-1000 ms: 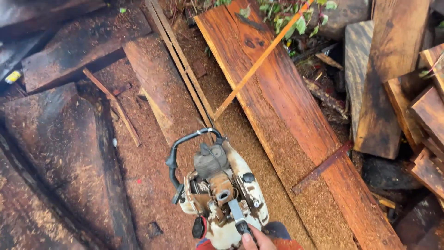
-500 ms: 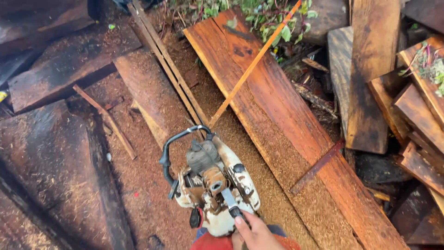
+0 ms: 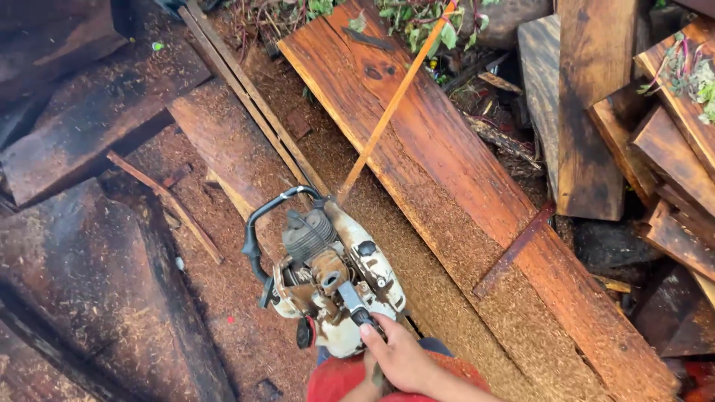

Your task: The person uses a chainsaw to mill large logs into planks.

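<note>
The chainsaw (image 3: 328,279) sits on the sawdust-covered ground beside the long plank (image 3: 462,193), its body running up and away from the right hand (image 3: 402,357), whose fingers wrap its rear handle; the left hand is unseen.

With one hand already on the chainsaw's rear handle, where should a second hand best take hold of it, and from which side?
Probably the black tubular front handle of the chainsaw. It loops clear over the saw's left side with open space beneath, so fingers can wrap it, coming from the left and above. The hand at the rear handle blocks the back; the engine top looks cluttered.
</note>
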